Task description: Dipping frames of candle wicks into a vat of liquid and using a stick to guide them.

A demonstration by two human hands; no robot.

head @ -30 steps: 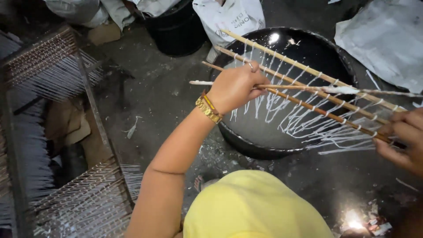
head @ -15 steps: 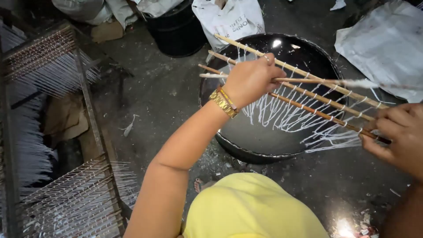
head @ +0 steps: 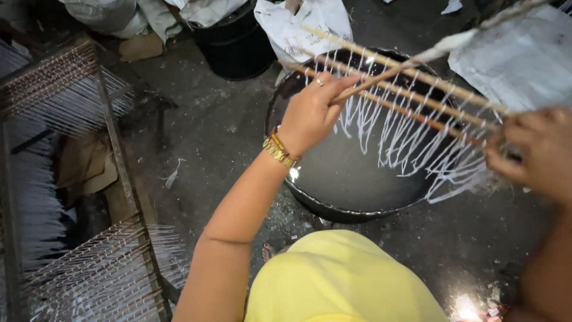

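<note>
Left hand (head: pixel 310 113) closed around the near ends of several thin wooden sticks (head: pixel 417 89), fingers clamped on them, gold bangles at the wrist. Right hand (head: pixel 536 152) gripping the far ends, partly blurred, fingers curled on the wood. Sticks held over a wide black basin (head: pixel 298 191) of pale liquid, rows of white dripping strands (head: pixel 405 137) hanging down toward it. Best kept level and evenly spaced, both ends at one height, strands apart from each other and from the basin rim. Rack (head: pixel 71 95) of finished strands off to the left.
</note>
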